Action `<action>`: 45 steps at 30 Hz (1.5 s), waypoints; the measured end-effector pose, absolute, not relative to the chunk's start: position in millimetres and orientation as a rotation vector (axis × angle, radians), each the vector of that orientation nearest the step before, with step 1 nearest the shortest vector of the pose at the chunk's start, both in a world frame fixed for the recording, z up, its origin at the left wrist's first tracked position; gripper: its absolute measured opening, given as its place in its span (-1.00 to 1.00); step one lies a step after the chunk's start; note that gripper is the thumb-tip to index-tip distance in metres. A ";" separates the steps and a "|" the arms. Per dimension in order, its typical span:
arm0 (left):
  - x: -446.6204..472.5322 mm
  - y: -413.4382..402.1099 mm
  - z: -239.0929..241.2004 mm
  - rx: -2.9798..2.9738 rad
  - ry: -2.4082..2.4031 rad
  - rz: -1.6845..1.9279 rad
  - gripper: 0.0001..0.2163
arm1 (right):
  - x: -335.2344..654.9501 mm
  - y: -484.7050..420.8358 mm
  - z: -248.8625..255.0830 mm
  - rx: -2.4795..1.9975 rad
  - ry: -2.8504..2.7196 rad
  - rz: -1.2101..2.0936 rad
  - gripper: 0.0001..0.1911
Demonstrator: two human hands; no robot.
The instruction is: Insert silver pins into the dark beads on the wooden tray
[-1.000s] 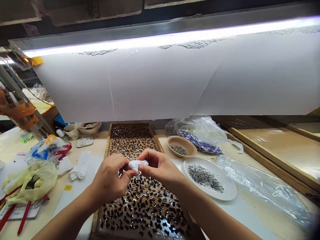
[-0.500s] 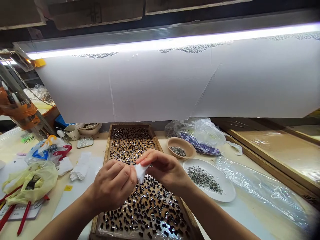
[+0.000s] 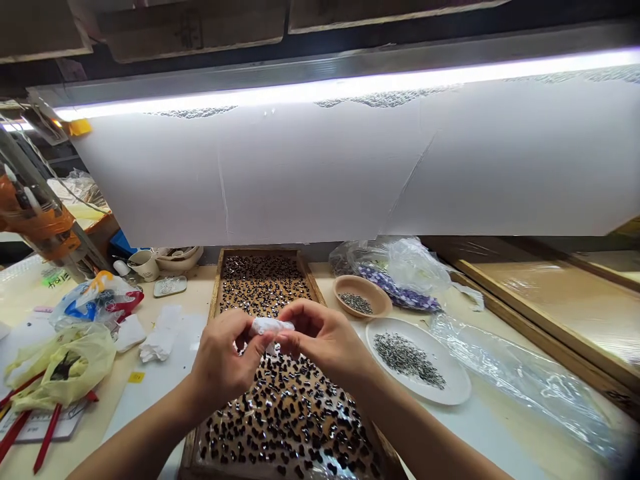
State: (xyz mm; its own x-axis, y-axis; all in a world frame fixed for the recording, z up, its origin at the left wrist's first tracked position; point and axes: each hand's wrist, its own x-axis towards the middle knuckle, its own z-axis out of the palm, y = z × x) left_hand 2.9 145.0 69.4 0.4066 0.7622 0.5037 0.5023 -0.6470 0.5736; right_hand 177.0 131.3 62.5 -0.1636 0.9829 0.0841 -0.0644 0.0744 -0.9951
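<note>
Between my two hands is a crumpled white tissue [image 3: 266, 325], pinched at both ends above a wooden tray [image 3: 216, 293]. My left hand [image 3: 225, 353] grips its left end with curled fingers and thumb. From the other side, my right hand [image 3: 325, 340] holds the right end between thumb and fingers. Whether anything is wrapped in the tissue I cannot tell. Under the hands the tray carries many small glossy black pieces [image 3: 295, 427], several of them bow-shaped. To the right of my right hand lies a white plate [image 3: 457, 390] heaped with small metal pieces [image 3: 407, 360].
A tan bowl [image 3: 383, 301] of small metal bits stands behind the plate. Clear plastic bags [image 3: 415, 263] and a plastic sleeve [image 3: 525, 387] lie to the right, beside wooden frames [image 3: 550, 320]. On the left are folded tissues [image 3: 161, 337], a yellowish bag [image 3: 95, 353] and red-handled tools [image 3: 47, 437].
The tissue has turned from hanging down to lying sideways between my hands. My left hand has rotated, its thumb now showing, and the right fingers have closed in around the tissue.
</note>
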 end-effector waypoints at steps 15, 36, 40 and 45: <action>10.1 156.0 52.0 1.446 0.824 0.931 -0.65 | 169.4 141.8 47.5 -0.725 -0.989 1.638 -0.66; 8.6 158.4 62.2 1.927 1.074 0.904 -0.76 | 171.5 135.4 53.1 -1.095 -1.379 0.952 -0.85; 5.8 164.1 64.8 1.856 1.085 0.859 -0.74 | 171.5 141.0 60.7 -1.153 -1.547 0.927 -0.83; 2.9 170.9 62.2 1.728 1.017 0.742 -0.69 | 168.2 154.5 67.5 -1.300 -1.726 0.948 -0.91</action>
